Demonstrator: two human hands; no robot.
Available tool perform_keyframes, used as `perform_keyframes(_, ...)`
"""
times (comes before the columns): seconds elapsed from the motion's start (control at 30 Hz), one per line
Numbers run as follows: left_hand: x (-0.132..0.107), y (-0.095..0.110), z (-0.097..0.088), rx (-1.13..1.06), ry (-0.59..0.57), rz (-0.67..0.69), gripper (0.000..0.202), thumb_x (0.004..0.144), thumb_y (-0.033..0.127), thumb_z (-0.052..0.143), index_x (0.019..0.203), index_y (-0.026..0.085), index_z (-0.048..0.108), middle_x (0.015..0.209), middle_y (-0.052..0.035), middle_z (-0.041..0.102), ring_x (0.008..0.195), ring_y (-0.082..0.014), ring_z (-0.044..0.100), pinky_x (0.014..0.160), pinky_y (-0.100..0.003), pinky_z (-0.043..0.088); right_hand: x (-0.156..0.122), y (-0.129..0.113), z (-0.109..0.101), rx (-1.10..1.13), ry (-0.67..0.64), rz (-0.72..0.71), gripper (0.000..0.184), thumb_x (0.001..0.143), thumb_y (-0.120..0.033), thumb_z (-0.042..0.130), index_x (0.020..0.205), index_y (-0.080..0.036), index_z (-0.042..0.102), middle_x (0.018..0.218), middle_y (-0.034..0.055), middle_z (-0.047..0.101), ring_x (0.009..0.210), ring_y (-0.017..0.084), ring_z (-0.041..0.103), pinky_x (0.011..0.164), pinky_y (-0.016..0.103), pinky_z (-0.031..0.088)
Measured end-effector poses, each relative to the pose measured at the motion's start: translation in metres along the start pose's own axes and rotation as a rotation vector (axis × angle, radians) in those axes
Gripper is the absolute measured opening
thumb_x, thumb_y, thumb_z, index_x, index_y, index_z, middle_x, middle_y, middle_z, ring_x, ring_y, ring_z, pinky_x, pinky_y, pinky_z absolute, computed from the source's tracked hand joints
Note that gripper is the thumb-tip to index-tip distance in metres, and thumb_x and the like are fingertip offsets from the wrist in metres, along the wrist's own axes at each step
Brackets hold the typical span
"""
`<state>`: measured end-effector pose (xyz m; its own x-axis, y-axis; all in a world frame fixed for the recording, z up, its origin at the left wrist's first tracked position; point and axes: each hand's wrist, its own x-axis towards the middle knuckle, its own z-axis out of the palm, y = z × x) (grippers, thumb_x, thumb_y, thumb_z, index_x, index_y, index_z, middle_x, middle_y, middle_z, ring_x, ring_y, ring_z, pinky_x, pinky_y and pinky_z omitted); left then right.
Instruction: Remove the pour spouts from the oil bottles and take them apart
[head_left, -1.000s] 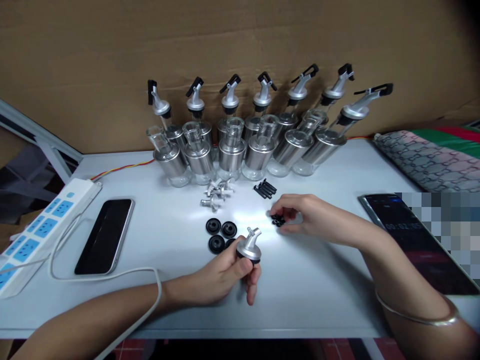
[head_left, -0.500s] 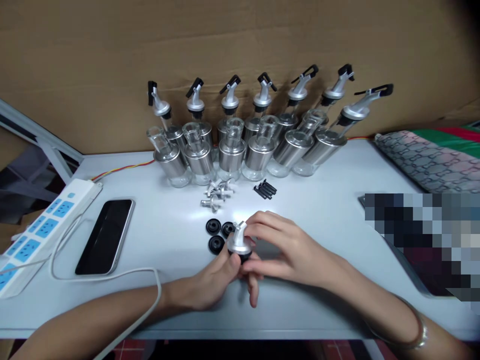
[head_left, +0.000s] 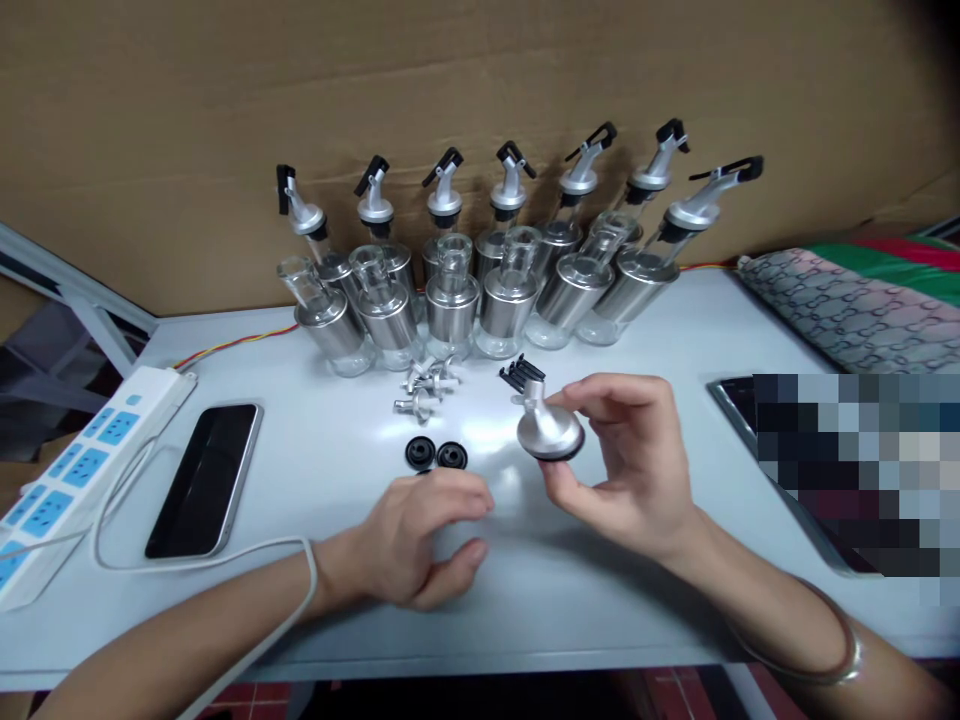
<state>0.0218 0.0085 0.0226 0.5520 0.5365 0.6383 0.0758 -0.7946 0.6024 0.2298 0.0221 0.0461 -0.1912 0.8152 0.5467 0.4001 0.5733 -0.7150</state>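
The metallic-silver domed spout with black rim [head_left: 549, 430] has moved rightward, pinched at the fingertips of the right hand [head_left: 645, 480]; left of it, the left hand [head_left: 412, 538] has thumb and fingers parted.

The silver, domed pourer top [head_left: 550, 432], black-rimmed beneath, was tilted, spout upward, in the right hand [head_left: 637, 475]; black discs [head_left: 452, 457] lay flat just beyond the left hand [head_left: 416, 540].

Black levers [head_left: 516, 376] partly behind the silver pourer [head_left: 550, 432], power strip [head_left: 88, 470] partly beyond left edge, right-side device [head_left: 736, 400] mostly under pixelation
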Motion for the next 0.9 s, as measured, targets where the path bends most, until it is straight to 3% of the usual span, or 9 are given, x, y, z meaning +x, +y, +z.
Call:
perform_keyframes(0.07, 0.004, -0.013, -0.006, 0.246, 0.083, 0.239, 0.032, 0.087, 0.016, 0.049, 0.117, 0.022, 0.042, 0.094, -0.0053, 0.057, 0.077, -0.0141, 0.057, 0.063, -0.025, 0.051, 0.0, 0.002, 0.003, 0.058, -0.006, 0.066, 0.033, 0.075, -0.016, 0.062, 0.101, -0.026, 0.045, 0.085, 0.0026, 0.058, 0.078, 0.019, 0.06, 0.068, 0.033, 0.051)
perform_keyframes(0.13, 0.005, -0.026, -0.008, 0.389, 0.25, 0.302, 0.036, 0.086, 0.018, 0.053, 0.121, 0.019, 0.044, 0.1, -0.0061, 0.055, 0.083, -0.0148, 0.057, 0.068, -0.027, 0.052, 0.001, 0.003, 0.005, 0.102, -0.051, 0.087, 0.027, 0.076, -0.015, 0.064, 0.096, -0.025, 0.049, 0.083, 0.0014, 0.058, 0.076, 0.017, 0.058, 0.066, 0.031, 0.05)
perform_keyframes(0.23, 0.001, -0.042, -0.007, 0.521, 0.287, 0.26, 0.05, 0.09, 0.028, 0.052, 0.135, 0.014, 0.035, 0.11, -0.0111, 0.052, 0.095, -0.0186, 0.056, 0.078, -0.032, 0.051, 0.002, 0.002, 0.006, 0.146, -0.1, 0.098, 0.025, 0.077, -0.015, 0.065, 0.096, -0.024, 0.052, 0.079, -0.0001, 0.058, 0.071, 0.014, 0.056, 0.064, 0.028, 0.048)
perform_keyframes(0.37, -0.003, -0.049, -0.007, 0.621, 0.269, 0.177, 0.059, 0.094, 0.031, 0.047, 0.146, 0.017, 0.021, 0.12, -0.0144, 0.051, 0.106, -0.0218, 0.052, 0.085, -0.035, 0.046, 0.003, 0.003, 0.007, 0.163, -0.103, 0.142, 0.024, 0.075, -0.015, 0.064, 0.094, -0.023, 0.05, 0.082, 0.0003, 0.057, 0.074, 0.014, 0.055, 0.065, 0.028, 0.047)
perform_keyframes(0.53, -0.001, -0.043, -0.008, 0.725, 0.237, 0.184, 0.056, 0.097, 0.032, 0.042, 0.147, 0.02, 0.02, 0.111, -0.0108, 0.059, 0.1, -0.0219, 0.05, 0.086, -0.033, 0.041, 0.008, 0.001, 0.005, 0.107, -0.265, 0.18, 0.012, 0.083, -0.021, 0.058, 0.094, -0.02, 0.057, 0.082, 0.0031, 0.061, 0.073, 0.015, 0.055, 0.066, 0.028, 0.046)
perform_keyframes(0.63, 0.0, -0.04, -0.007, 0.728, 0.215, 0.157, 0.042, 0.098, 0.039, 0.038, 0.135, 0.021, 0.04, 0.098, -0.0082, 0.06, 0.092, -0.0211, 0.047, 0.082, -0.031, 0.038, 0.01, -0.004, 0.005, 0.079, -0.379, 0.144, 0.009, 0.086, -0.023, 0.056, 0.093, -0.018, 0.06, 0.077, 0.0026, 0.062, 0.068, 0.014, 0.055, 0.064, 0.027, 0.046)
perform_keyframes(0.73, -0.001, -0.04, -0.007, 0.72, 0.235, 0.102, 0.031, 0.098, 0.042, 0.035, 0.108, 0.023, 0.057, 0.087, -0.0061, 0.055, 0.088, -0.0205, 0.044, 0.078, -0.031, 0.036, 0.009, -0.008, 0.007, 0.095, -0.407, 0.155, 0.011, 0.089, -0.025, 0.054, 0.095, -0.018, 0.06, 0.081, 0.0036, 0.066, 0.071, 0.014, 0.059, 0.062, 0.024, 0.046)
perform_keyframes(0.83, -0.001, -0.039, -0.007, 0.718, 0.229, 0.07, 0.03, 0.099, 0.04, 0.035, 0.087, 0.022, 0.057, 0.082, -0.005, 0.053, 0.087, -0.0202, 0.043, 0.077, -0.032, 0.035, 0.007, -0.008, 0.007, 0.103, -0.408, 0.198, 0.013, 0.09, -0.026, 0.053, 0.098, -0.018, 0.06, 0.086, 0.0045, 0.068, 0.073, 0.014, 0.061, 0.058, 0.022, 0.045)
perform_keyframes(0.9, 0.0, -0.04, -0.007, 0.728, 0.217, 0.078, 0.033, 0.099, 0.042, 0.032, 0.086, 0.022, 0.056, 0.082, -0.0051, 0.053, 0.087, -0.0202, 0.044, 0.076, -0.033, 0.033, 0.006, -0.008, 0.007, 0.116, -0.409, 0.214, 0.013, 0.089, -0.026, 0.055, 0.098, -0.018, 0.061, 0.083, 0.0032, 0.068, 0.068, 0.013, 0.059, 0.056, 0.021, 0.045)
